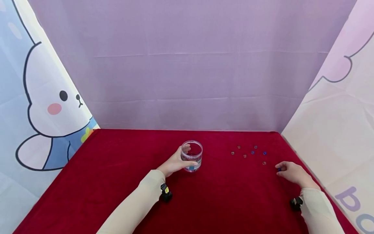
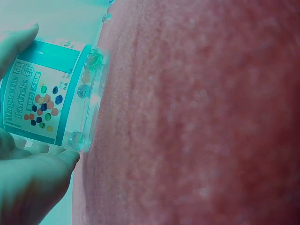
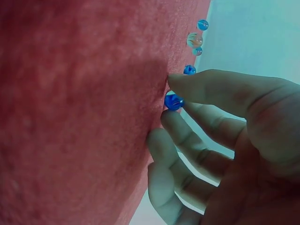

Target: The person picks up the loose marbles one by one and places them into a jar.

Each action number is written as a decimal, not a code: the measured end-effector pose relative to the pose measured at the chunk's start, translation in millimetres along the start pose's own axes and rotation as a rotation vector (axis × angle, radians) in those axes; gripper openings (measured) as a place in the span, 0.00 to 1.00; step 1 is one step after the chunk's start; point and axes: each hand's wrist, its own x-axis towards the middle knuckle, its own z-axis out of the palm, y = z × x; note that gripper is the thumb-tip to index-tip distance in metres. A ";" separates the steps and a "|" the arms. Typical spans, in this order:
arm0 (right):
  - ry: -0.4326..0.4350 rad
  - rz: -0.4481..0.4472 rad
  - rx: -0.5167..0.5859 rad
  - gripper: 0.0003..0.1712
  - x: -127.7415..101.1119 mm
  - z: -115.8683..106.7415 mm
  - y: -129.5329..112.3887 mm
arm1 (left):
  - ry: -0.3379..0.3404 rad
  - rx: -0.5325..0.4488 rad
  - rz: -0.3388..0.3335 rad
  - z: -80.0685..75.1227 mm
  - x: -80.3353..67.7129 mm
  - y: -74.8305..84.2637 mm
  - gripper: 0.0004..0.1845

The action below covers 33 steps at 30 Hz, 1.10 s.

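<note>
My left hand (image 1: 176, 161) holds a clear plastic jar (image 1: 192, 155) upright on the red cloth, thumb across its front and fingers behind. In the left wrist view the jar's label (image 2: 44, 93) shows coloured dots, and several glass marbles (image 2: 84, 91) lie at its bottom. Over at the right, my right hand (image 1: 293, 172) is down at the cloth with its fingers bent. Between its thumb and fingertips sits a dark blue marble (image 3: 173, 101), low against the cloth.
Several loose marbles lie between the jar and my right hand, among them a blue marble (image 1: 264, 153) and a brownish marble (image 1: 264, 163). Red cloth (image 1: 222, 201) covers the table. A purple curtain (image 1: 190, 65) hangs behind, with printed cloth sheets (image 1: 49, 97) at the sides.
</note>
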 end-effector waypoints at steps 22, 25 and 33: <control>-0.016 0.012 0.009 0.09 -3.1 -2.8 -3.8 | 0.002 0.013 -0.004 -0.5 0.2 0.3 0.52; -0.014 -0.001 0.014 0.09 -3.0 -2.7 -2.6 | 0.003 0.012 -0.002 -0.7 0.8 -0.7 0.52; 0.006 -0.023 0.012 0.08 -1.7 -3.1 -1.6 | 0.003 0.011 0.001 -0.4 -0.3 0.7 0.52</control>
